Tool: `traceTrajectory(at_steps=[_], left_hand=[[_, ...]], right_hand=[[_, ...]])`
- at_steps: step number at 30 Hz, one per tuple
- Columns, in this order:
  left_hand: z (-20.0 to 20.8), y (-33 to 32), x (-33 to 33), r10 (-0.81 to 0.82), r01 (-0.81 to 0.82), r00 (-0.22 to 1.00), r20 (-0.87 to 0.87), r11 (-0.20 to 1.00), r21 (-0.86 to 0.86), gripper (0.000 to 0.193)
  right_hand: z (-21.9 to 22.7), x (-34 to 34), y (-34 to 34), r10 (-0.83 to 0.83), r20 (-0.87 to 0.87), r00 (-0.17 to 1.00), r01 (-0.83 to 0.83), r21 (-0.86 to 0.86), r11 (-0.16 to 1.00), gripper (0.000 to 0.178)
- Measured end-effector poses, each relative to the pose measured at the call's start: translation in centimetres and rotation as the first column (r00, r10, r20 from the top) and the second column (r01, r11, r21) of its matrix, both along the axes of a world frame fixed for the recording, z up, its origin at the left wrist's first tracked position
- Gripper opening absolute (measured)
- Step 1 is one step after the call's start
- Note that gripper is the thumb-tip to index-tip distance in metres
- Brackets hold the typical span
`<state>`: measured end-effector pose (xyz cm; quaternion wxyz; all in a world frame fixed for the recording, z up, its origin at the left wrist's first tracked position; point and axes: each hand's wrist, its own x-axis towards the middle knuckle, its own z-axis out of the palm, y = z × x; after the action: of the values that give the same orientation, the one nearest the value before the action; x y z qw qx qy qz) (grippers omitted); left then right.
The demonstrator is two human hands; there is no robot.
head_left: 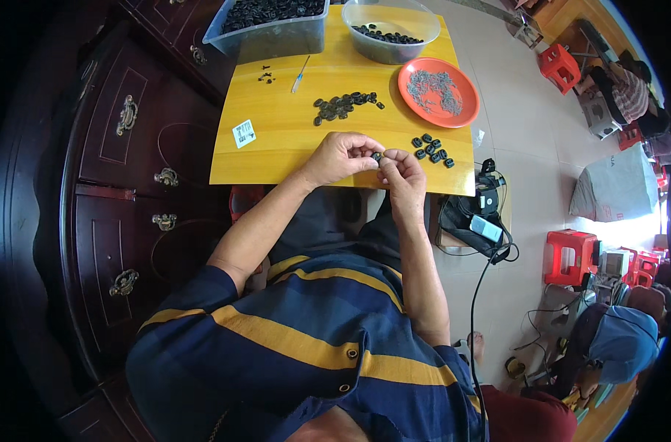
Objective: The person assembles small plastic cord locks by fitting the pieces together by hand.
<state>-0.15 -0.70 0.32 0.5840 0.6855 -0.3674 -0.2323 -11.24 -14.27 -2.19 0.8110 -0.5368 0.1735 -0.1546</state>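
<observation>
Over the near edge of the yellow table (261, 158), my left hand (337, 158) and my right hand (404, 177) meet fingertip to fingertip. Pinched between them is a small dark plastic piece (377, 156), partly covered by the fingers. Beside my right hand lies a group of thicker black plastic pieces (431, 150). Beyond the hands is a loose pile of flat, oval dark pieces (339, 108). An orange-red plate (469, 87) at the right holds many thin grey metal bits, too small to name.
A bluish bin (284, 43) and a clear round bowl (379, 51), both with black pieces, stand at the far edge. A blue-handled pointed tool (299, 79) and a white label (244, 133) lie leftward. Dark cabinets (121, 199) flank the left; a bag with cables (475, 221) sits right.
</observation>
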Motion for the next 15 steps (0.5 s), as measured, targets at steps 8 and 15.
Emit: traceTrajectory(at_steps=[8, 15], left_hand=[[1.4, -0.2, 0.6, -0.086, 0.079, 0.973, 0.213, 0.996, 0.041, 0.025], [2.4, -1.1, -1.2, 0.127, -0.15, 0.771, 0.624, 0.989, -0.016, 0.034]], right_hand=[[0.5, -0.1, -0.8, 0.118, -0.101, 0.988, -0.106, 0.123, 0.987, 0.016], [0.5, 0.5, -0.1, 0.107, -0.021, 0.994, -0.094, 0.328, 0.94, 0.015]])
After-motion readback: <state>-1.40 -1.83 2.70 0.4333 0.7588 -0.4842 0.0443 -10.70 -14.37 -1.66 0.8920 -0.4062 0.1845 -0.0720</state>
